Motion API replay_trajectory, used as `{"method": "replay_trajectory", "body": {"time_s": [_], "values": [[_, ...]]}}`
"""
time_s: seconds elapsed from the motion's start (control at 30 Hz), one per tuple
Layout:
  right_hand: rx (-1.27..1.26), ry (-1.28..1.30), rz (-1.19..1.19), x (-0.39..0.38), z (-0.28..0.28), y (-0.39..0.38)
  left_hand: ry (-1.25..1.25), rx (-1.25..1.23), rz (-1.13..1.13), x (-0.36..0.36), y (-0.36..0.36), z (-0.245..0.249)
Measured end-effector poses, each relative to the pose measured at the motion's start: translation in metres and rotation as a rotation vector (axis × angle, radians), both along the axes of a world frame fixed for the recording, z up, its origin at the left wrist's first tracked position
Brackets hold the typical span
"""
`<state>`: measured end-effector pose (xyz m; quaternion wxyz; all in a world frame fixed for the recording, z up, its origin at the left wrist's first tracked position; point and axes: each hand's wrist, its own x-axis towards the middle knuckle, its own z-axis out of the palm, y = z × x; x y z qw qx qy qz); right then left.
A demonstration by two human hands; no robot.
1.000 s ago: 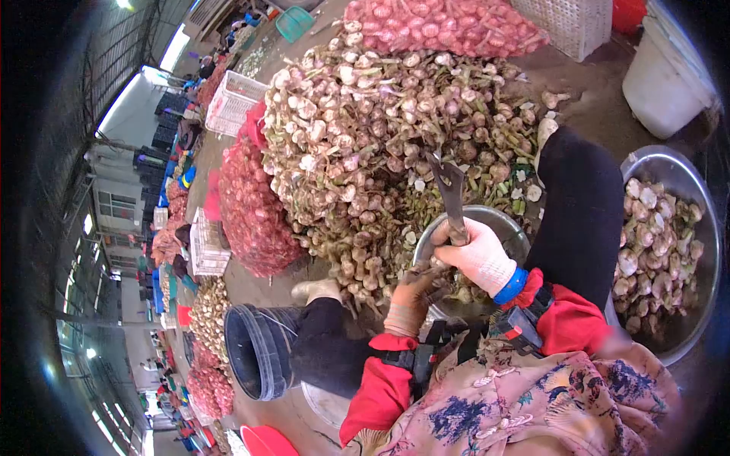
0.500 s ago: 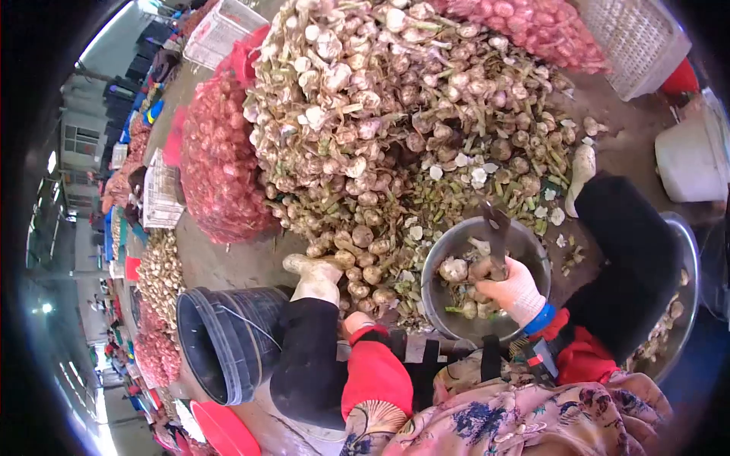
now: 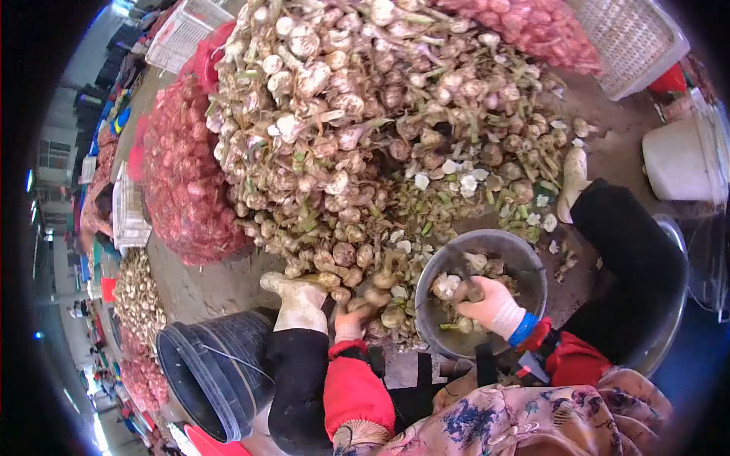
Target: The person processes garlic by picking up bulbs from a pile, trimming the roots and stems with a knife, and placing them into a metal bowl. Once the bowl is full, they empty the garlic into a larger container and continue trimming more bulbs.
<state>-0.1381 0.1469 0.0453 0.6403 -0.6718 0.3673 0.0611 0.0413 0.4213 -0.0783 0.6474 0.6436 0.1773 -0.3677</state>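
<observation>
My right hand (image 3: pixel 493 305), in a pale glove with a blue band at the wrist, is closed on the handle of a knife (image 3: pixel 462 267) over a metal bowl (image 3: pixel 423 311). The blade is blurred. Several garlic bulbs (image 3: pixel 446 286) lie in the bowl. My left hand (image 3: pixel 350 322) is low at the near edge of the garlic pile (image 3: pixel 334 152), its fingers closed around a brownish garlic bulb (image 3: pixel 360 308), partly blurred. Beside it is my boot (image 3: pixel 298 298).
A dark bucket (image 3: pixel 217 372) lies tilted at the left. Red net sacks (image 3: pixel 186 175) of garlic and white crates (image 3: pixel 627 45) flank the pile. A white bucket (image 3: pixel 680 159) stands at the right, and a larger metal basin (image 3: pixel 679 308) is beside my right leg.
My left hand has moved forward from beside my leg to bulbs at the pile's edge. My right hand remains over the bowl, with the knife now tilted left. The view has shifted slightly.
</observation>
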Motion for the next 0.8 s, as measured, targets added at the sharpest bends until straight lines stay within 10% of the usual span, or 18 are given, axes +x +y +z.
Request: {"method": "replay_trajectory", "body": {"time_s": [0.07,0.17,0.3,0.37,0.4,0.67,0.73,0.8], "values": [[-0.052,0.097,0.117,0.007,0.027,0.002,-0.327,0.249,-0.404,0.016,-0.019,-0.044],[-0.190,-0.090,0.164,0.002,0.020,0.008,-0.631,0.556,-0.579,0.010,-0.096,0.030],[-0.016,-0.091,-0.053,0.001,0.004,0.016,-0.333,0.152,-0.327,-0.009,-0.096,0.052],[0.103,-0.225,-0.113,0.006,0.009,0.018,-0.765,-0.077,-0.235,-0.042,-0.098,0.110],[0.166,-0.297,-0.103,0.006,0.012,0.019,-0.420,-0.208,-0.164,-0.051,-0.089,0.122],[-0.569,-0.344,0.587,-0.014,0.076,0.039,-0.374,-0.286,-0.436,-0.095,-0.037,0.171],[-0.595,-0.317,0.662,-0.018,0.083,0.042,0.105,-0.518,-0.048,-0.099,-0.036,0.173],[-0.626,-0.300,0.758,-0.022,0.086,0.044,-0.207,-0.350,-0.227,-0.109,-0.038,0.183]]}}
